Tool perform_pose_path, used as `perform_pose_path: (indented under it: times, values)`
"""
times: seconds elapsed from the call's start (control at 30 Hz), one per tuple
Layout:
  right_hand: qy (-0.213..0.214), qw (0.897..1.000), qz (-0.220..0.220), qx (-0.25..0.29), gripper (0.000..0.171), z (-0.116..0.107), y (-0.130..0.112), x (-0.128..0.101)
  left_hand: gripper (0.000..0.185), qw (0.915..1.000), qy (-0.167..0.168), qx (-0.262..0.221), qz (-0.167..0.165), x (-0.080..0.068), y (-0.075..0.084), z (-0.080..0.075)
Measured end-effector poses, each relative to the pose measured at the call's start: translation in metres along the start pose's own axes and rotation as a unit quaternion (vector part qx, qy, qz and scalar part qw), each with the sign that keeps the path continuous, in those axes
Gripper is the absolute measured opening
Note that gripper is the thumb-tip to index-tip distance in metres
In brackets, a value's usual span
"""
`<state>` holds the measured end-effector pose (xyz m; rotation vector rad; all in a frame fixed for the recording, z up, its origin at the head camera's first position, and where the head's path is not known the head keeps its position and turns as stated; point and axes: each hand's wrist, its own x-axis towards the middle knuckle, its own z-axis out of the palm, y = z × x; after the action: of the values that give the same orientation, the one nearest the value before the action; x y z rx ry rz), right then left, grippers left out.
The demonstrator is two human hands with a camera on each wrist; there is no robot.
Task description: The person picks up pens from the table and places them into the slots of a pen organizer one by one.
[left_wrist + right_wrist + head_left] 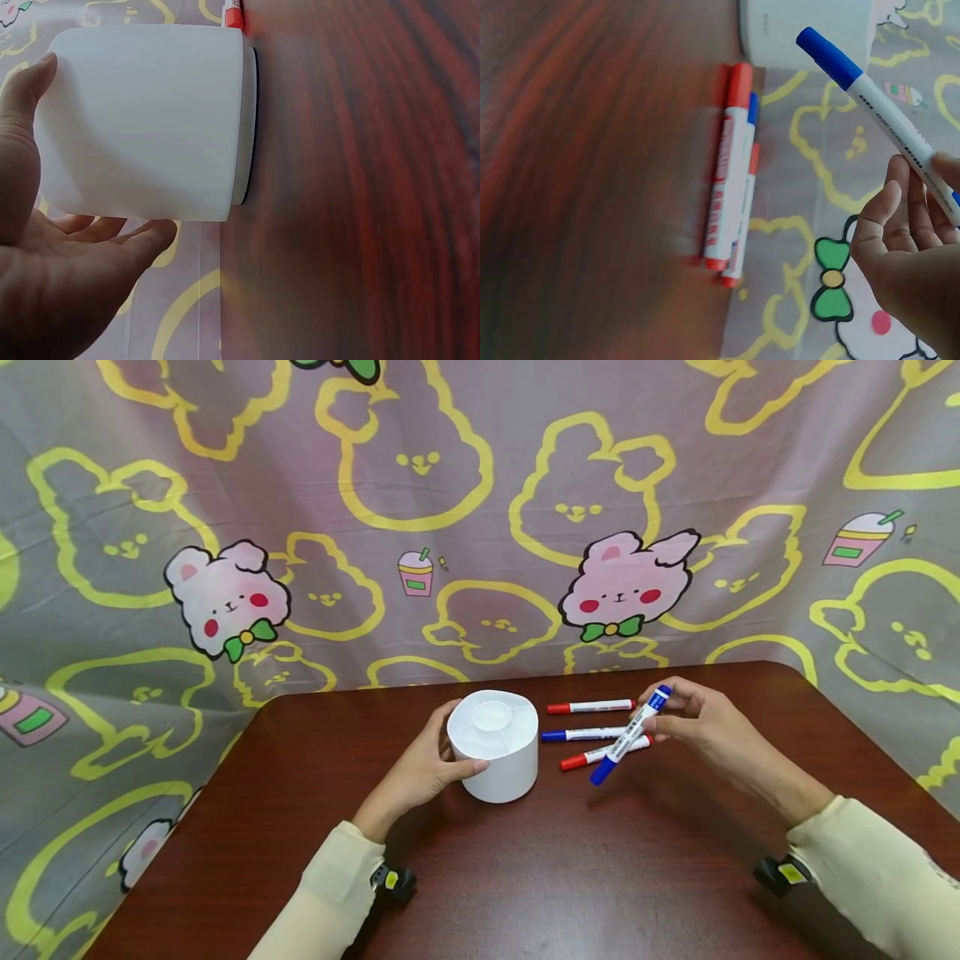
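We are counting four markers: two blue-capped markers [628, 737] [581, 734], two red-capped markers [590, 706] [600, 755], plus one white holder [498, 764] sitting on the surface [570, 877].

Left hand [423, 768]: reaching forward, palm turned inward, thumb on the near side, fingers [112, 229] curved loosely round what it holds.
Right hand [701, 718]: raised above the counter, fingers [889, 214] bent, pinching.
Forearms: both in cream sleeves, angled inward from the lower corners.
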<state>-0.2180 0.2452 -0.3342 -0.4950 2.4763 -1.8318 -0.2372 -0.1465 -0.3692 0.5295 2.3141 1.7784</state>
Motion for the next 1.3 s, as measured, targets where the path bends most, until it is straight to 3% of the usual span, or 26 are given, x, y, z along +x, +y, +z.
perform_pose_path:
  times: [0.2,0.47,0.73,1.3]
  values:
    - [0.015,1.0,-0.003,0.017,0.028,0.007,-0.016,0.008,0.098,1.0,-0.001,0.006,0.0,0.001,-0.001,-0.002]
    - [0.018,0.991,-0.034,0.13,0.027,0.018,-0.029,0.021,0.097,0.9999,-0.002,0.009,0.005,0.001,-0.002,-0.002]
    - [0.024,0.981,-0.05,0.185,0.029,0.03,-0.037,0.031,0.098,1.0,-0.006,0.007,0.003,0.001,-0.002,-0.002]
    - [0.041,0.98,-0.034,0.192,0.019,0.057,-0.045,0.056,0.1,0.9999,-0.007,0.009,0.006,0.001,-0.005,-0.002]
